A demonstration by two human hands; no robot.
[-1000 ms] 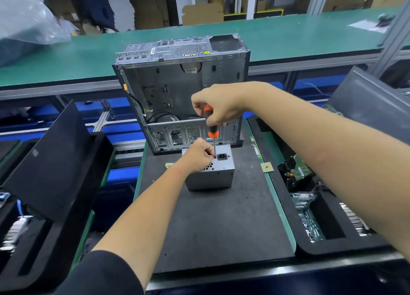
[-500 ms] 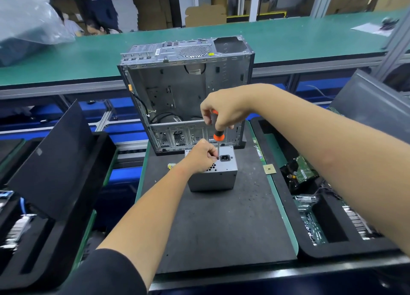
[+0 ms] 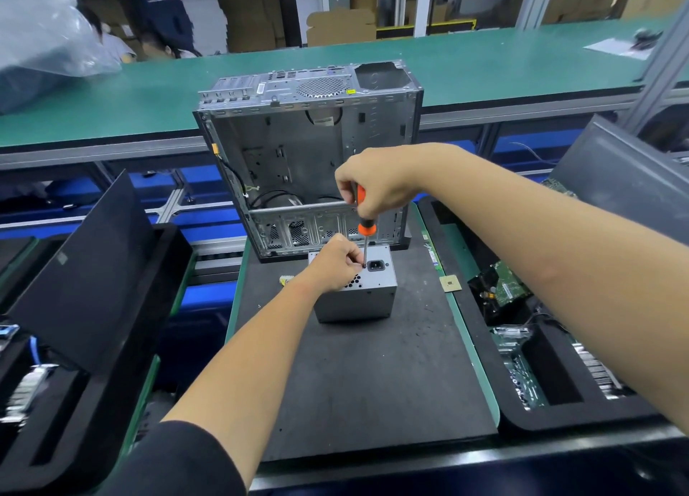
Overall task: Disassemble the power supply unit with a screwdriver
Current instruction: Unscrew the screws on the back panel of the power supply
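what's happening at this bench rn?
A person is unscrewing a power supply unit that sits on a dark mat. The right hand grips an orange-handled screwdriver upright, tip down on the unit's top face beside the power socket. The left hand rests on the unit, fingers curled right at the tip. An empty computer case stands behind. The cover looks still on.
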